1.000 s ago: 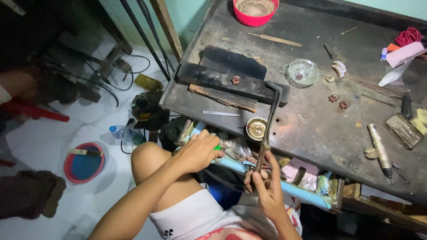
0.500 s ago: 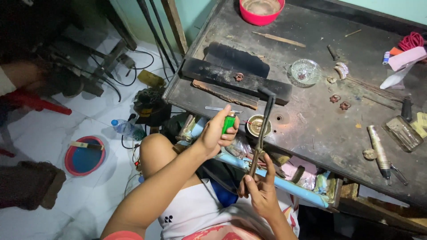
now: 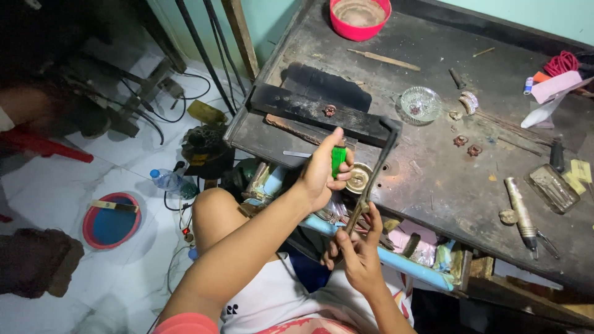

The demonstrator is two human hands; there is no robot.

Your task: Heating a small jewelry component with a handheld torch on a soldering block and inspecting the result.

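Observation:
My left hand [image 3: 322, 172] is raised at the near edge of the dark workbench [image 3: 433, 185], closed around a small green object [image 3: 338, 159] that looks like a lighter. My right hand [image 3: 357, 247] sits lower, near my lap, gripping the handle end of a slim metal saw frame [image 3: 376, 173] that stands nearly upright and reaches up over the bench edge. A small round metal tin [image 3: 358, 178] lies on the bench just right of the green object, between both hands.
On the bench lie a black wooden block [image 3: 322, 112], a glass dish [image 3: 421, 104], a pink bowl [image 3: 360, 15], a pen-like tool [image 3: 521, 213] and a clear box [image 3: 550, 187]. A plastic bottle [image 3: 170, 181] and a red-rimmed lid [image 3: 111, 220] lie on the white floor.
My left hand has risen from below the bench edge to above it, bringing the green object up. The saw frame in my right hand has tilted more upright.

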